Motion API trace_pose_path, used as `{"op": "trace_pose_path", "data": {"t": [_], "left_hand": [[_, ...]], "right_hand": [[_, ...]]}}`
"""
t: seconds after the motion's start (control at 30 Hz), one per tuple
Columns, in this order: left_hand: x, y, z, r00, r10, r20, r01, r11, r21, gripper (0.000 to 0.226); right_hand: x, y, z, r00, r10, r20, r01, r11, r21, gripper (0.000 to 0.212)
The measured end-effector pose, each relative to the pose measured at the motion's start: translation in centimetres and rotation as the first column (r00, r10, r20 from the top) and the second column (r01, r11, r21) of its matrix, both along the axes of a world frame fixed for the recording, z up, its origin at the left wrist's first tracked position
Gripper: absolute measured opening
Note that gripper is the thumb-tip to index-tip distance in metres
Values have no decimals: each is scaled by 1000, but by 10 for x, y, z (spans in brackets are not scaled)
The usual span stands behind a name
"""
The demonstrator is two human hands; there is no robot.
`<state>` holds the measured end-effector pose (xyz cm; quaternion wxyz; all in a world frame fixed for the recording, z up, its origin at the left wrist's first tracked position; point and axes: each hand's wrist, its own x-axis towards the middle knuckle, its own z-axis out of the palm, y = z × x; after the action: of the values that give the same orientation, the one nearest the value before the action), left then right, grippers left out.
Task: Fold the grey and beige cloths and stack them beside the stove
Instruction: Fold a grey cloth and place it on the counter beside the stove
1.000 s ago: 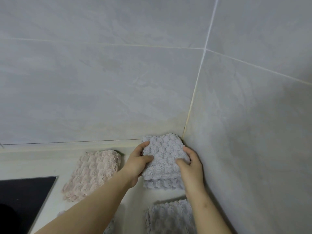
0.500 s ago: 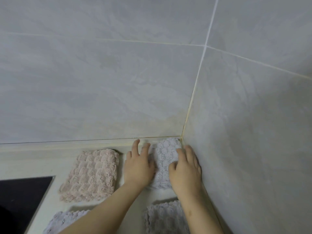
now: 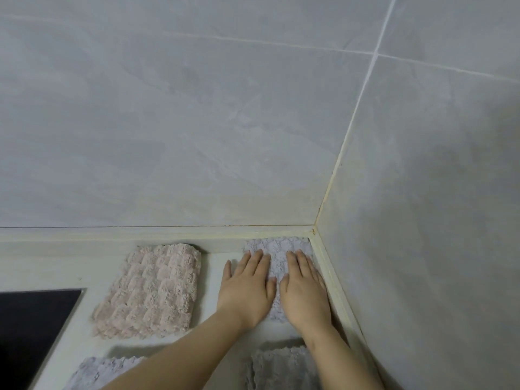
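- The stove, a black glass panel, sits at the far left edge of the view, set into the pale counter.
- A beige cloth lies folded on the counter just to the right of the stove, apart from it, with its far end near the back wall. Its surface is thick and bumpy.
- A lower-left grey cloth lies near the bottom edge, nearer the camera than the beige cloth. The left forearm hides its right part.
- The left hand lies flat, palm down, with its fingers straight and close together. It presses on the left half of the corner grey cloth and grips nothing. Its outermost finger reaches past the cloth's left edge onto the counter.
- The corner grey cloth is folded and lies flat on the counter, tucked into the corner where the back wall meets the side wall. Its far edge is against the back ledge and its right edge is along the side ledge. It is well apart from the stove, with the beige cloth between them.
- The right hand is also flat and released, with straight fingers resting on the right half of the same cloth, thumb beside the left thumb.
- A lower-right grey cloth lies below the hands, apart from the corner one, and runs off the bottom of the view.
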<state>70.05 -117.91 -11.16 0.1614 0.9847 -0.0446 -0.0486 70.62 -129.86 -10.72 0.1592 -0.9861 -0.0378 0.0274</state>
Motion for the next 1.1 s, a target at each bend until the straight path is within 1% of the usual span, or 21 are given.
{"op": "trace_pose_path", "data": {"t": [0.03,0.07,0.13,0.2,0.23,0.33,0.4,0.5,0.57,0.63,0.67,0.7,0.77,0.83,0.87,0.97,1.07,1.1], "left_hand": [[2,-1,-1,1000,7,5,-7,1000,-2,56],[3,0,-1,1000,8,14,-7,1000,-9,64],[1,-1,-3,1000,-17,20,18,1000,-25,87],[2,-1,-5,1000,-29,7,30,999,-41,94],[3,-1,-5,999,-35,-5,35,998,-45,91],[4,-1,1,998,-53,-43,53,999,-2,66],[5,-1,6,995,-59,-79,62,998,26,56],[4,2,16,985,-87,-148,90,996,12,57],[-1,11,26,991,-80,-103,75,996,-48,59],[-15,25,37,1000,-27,-9,26,990,-142,59],[-25,33,44,1000,17,12,-14,980,-198,58],[-38,42,50,998,65,19,-58,969,-239,57],[-63,63,64,989,139,43,-122,954,-273,51],[-92,85,77,976,208,57,-181,933,-312,42],[-107,97,84,969,239,64,-204,917,-342,38],[-163,140,102,944,314,103,-246,875,-417,32],[-232,194,114,903,410,125,-317,836,-449,29],[-256,214,115,883,452,126,-351,815,-462,28]], "right_hand": [[3,0,-2,1000,5,-4,-5,1000,-11,53],[5,0,-3,1000,3,-8,-3,1000,-21,53],[6,1,-4,1000,-13,-23,12,999,-49,53],[5,1,-3,999,-29,-36,27,998,-60,54],[4,0,-2,998,-36,-54,33,998,-62,54],[3,0,0,996,-46,-74,42,997,-59,54],[1,3,3,997,-44,-62,40,996,-74,54],[-2,3,7,997,-55,-61,49,995,-91,54],[-9,5,16,997,-73,-34,70,995,-73,53],[-21,11,31,990,-123,68,124,992,0,51],[-31,16,41,980,-164,112,158,986,60,49],[-43,23,52,972,-200,125,184,974,131,48],[-69,42,70,973,-215,80,184,940,288,46],[-96,65,80,988,-148,36,119,900,420,44],[-110,77,84,992,-117,39,86,882,463,42],[-152,122,95,998,-23,59,-13,844,536,36],[-202,181,102,992,114,48,-120,798,591,26],[-219,203,103,985,165,44,-157,777,610,26]]}}
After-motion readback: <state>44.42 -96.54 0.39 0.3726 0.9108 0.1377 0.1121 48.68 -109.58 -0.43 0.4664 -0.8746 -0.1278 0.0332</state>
